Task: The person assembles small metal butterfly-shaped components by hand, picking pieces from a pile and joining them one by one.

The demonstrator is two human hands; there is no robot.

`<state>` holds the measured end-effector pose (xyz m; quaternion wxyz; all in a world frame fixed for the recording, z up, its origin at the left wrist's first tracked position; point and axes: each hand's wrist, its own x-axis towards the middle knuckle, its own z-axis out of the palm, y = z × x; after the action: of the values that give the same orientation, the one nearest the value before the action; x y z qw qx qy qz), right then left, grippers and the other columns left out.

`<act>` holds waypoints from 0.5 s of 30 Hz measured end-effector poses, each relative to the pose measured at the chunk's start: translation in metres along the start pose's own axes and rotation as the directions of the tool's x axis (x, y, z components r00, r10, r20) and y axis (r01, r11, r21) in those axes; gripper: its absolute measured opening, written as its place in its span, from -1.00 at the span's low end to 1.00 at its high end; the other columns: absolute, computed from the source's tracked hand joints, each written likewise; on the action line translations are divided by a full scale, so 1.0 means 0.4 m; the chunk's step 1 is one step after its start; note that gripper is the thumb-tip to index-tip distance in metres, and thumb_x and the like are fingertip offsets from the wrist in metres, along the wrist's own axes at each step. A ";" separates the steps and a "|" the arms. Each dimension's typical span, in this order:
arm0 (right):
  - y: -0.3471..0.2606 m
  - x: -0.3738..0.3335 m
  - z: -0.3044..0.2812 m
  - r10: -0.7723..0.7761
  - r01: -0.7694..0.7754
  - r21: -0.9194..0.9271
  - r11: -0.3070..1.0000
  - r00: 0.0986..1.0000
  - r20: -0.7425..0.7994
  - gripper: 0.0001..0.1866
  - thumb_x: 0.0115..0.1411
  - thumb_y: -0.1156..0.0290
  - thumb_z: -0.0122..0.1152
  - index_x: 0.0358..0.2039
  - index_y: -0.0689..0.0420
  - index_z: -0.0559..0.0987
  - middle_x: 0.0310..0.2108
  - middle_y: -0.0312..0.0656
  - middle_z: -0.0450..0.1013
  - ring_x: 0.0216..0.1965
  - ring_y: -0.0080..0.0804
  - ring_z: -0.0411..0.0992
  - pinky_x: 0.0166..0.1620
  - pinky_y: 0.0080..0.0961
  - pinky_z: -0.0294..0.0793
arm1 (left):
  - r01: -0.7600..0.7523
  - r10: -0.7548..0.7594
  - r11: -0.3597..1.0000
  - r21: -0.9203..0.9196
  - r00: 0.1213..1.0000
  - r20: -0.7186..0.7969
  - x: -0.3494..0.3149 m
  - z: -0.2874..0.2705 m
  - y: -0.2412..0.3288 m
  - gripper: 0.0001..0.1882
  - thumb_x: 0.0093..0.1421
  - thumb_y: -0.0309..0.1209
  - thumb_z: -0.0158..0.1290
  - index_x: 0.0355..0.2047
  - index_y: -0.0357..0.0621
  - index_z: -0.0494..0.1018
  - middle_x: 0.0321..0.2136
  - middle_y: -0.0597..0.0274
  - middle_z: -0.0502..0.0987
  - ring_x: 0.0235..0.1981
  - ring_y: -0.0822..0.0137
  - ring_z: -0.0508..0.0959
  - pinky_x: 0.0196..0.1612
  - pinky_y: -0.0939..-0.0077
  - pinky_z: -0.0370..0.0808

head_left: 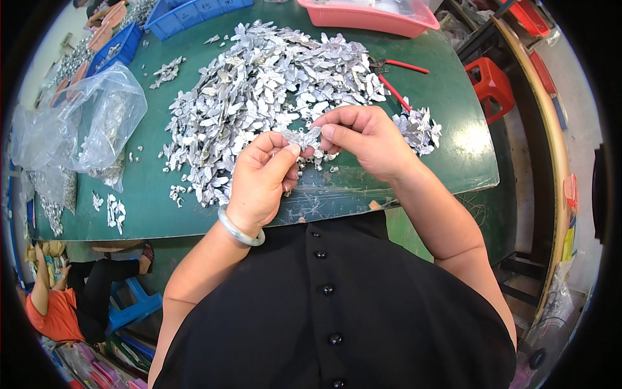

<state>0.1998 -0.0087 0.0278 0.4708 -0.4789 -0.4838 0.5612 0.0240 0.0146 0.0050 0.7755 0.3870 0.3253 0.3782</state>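
Note:
Between my two hands, just above the table's near edge, is a small silver winged metal charm with a tiny loop on top. My left hand, with a pale bangle at its wrist, pinches the charm's left side between thumb and fingers. The thumb and index finger of my right hand grip its right wing tip. Behind my hands spreads a large heap of similar silver metal pieces. Red-handled pliers lie at the heap's right, partly hidden by pieces.
The green table bears clear plastic bags at left. Blue bins and a pink basket stand along the far side. A smaller pile lies right. A red stool is beyond the table; a person in orange sits lower left.

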 end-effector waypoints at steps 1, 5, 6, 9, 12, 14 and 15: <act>-0.002 0.000 0.000 0.000 0.000 0.000 1.000 1.000 0.002 -0.84 0.09 0.48 0.05 -0.35 0.30 0.49 -0.55 -0.31 0.41 -0.49 -0.67 0.33 -0.36 -0.71 0.33 | -0.001 0.001 1.000 0.000 1.000 -0.001 -0.001 -0.001 -0.001 -0.97 0.11 -0.51 -0.07 -0.44 -0.18 0.32 -0.48 0.21 0.50 -0.69 0.66 0.28 -0.68 0.82 0.19; -0.007 -0.001 0.002 0.009 -0.010 0.017 1.000 0.999 0.036 -0.84 0.09 0.49 0.05 -0.34 0.29 0.49 -0.54 -0.30 0.41 -0.49 -0.66 0.34 -0.36 -0.71 0.34 | -0.052 0.052 0.998 0.035 0.999 0.012 -0.003 -0.004 -0.007 -0.96 0.11 -0.50 -0.07 -0.41 -0.19 0.33 -0.47 0.22 0.50 -0.67 0.67 0.28 -0.67 0.82 0.20; -0.005 -0.002 0.004 0.004 -0.004 0.003 1.000 1.000 0.027 -0.84 0.08 0.50 0.05 -0.33 0.29 0.49 -0.54 -0.30 0.42 -0.48 -0.65 0.34 -0.35 -0.71 0.34 | -0.065 0.064 0.997 0.036 0.998 0.020 -0.003 -0.005 -0.008 -0.94 0.12 -0.50 -0.07 -0.38 -0.20 0.35 -0.47 0.23 0.50 -0.67 0.67 0.29 -0.67 0.82 0.20; -0.006 -0.009 0.011 -0.059 0.058 -0.061 0.996 0.998 -0.015 -0.86 0.06 0.54 0.06 -0.34 0.29 0.50 -0.53 -0.31 0.42 -0.45 -0.65 0.35 -0.32 -0.70 0.35 | -0.033 0.033 0.999 0.015 0.999 -0.015 -0.010 -0.001 0.000 -0.82 0.12 -0.52 -0.09 -0.24 -0.23 0.37 -0.43 0.23 0.50 -0.64 0.65 0.31 -0.64 0.80 0.23; 0.012 -0.012 0.018 -0.177 0.170 -0.130 0.977 0.983 -0.046 -0.88 0.01 0.56 0.08 -0.40 0.27 0.51 -0.54 -0.33 0.43 -0.50 -0.71 0.31 -0.39 -0.74 0.32 | 0.002 0.000 0.990 -0.141 1.000 0.012 -0.017 0.001 0.009 -0.69 0.10 -0.57 -0.14 -0.10 -0.25 0.32 -0.38 0.23 0.45 -0.60 0.58 0.35 -0.61 0.74 0.27; 0.011 -0.019 0.025 -0.190 0.179 -0.159 0.971 0.980 -0.058 -0.87 0.00 0.57 0.08 -0.39 0.26 0.52 -0.52 -0.33 0.44 -0.49 -0.71 0.32 -0.39 -0.73 0.32 | -0.024 0.028 0.983 -0.181 0.999 0.022 -0.017 -0.006 0.003 -0.65 0.09 -0.60 -0.17 -0.07 -0.25 0.30 -0.36 0.22 0.42 -0.58 0.54 0.36 -0.59 0.71 0.29; 0.010 -0.021 0.029 -0.204 0.187 -0.188 0.964 0.976 -0.072 -0.87 -0.01 0.59 0.08 -0.39 0.25 0.52 -0.50 -0.33 0.44 -0.48 -0.70 0.32 -0.38 -0.72 0.33 | -0.047 0.055 0.974 -0.221 0.998 0.032 -0.018 -0.009 0.002 -0.60 0.07 -0.63 -0.19 -0.04 -0.26 0.28 -0.34 0.21 0.39 -0.55 0.51 0.38 -0.57 0.68 0.31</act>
<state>0.1890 -0.0184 0.0255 0.5002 -0.4942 -0.5556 0.4437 0.0171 0.0104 0.0054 0.8097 0.3141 0.2564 0.4242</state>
